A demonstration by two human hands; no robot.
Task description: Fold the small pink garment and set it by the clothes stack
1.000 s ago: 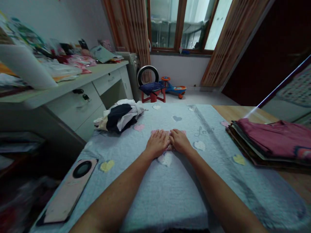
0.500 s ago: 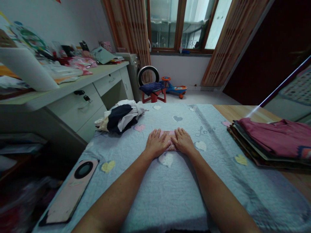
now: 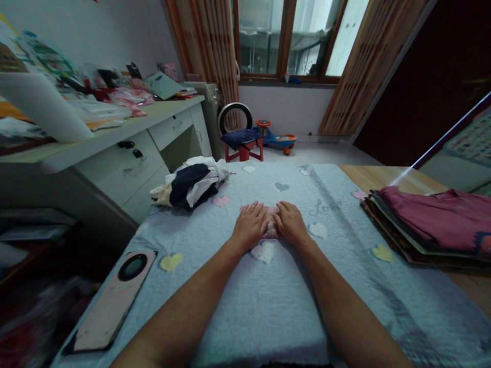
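Observation:
A small folded pink cloth [image 3: 271,230] with a pattern lies on the light blue quilted cover [image 3: 276,296]. My left hand [image 3: 250,226] rests flat over its left side, fingers stretched forward. On its right side lies my right hand [image 3: 290,223], palm down with the fingers extended and slightly bent. The thumbs point toward each other, with a strip of the cloth showing between them. Most of the cloth is hidden under both hands, so its exact kind cannot be made out.
A heap of crumpled clothes [image 3: 195,184] sits at the far left of the cover. At the right lies a stack of folded clothes [image 3: 433,220], a pink garment on top. A phone [image 3: 115,301] is near the left edge. Beyond stands a red stool [image 3: 244,152].
My left hand has shifted slightly right over the cloth, with its fingers closer together. My right hand stays nearly in place, its fingers a little more bent.

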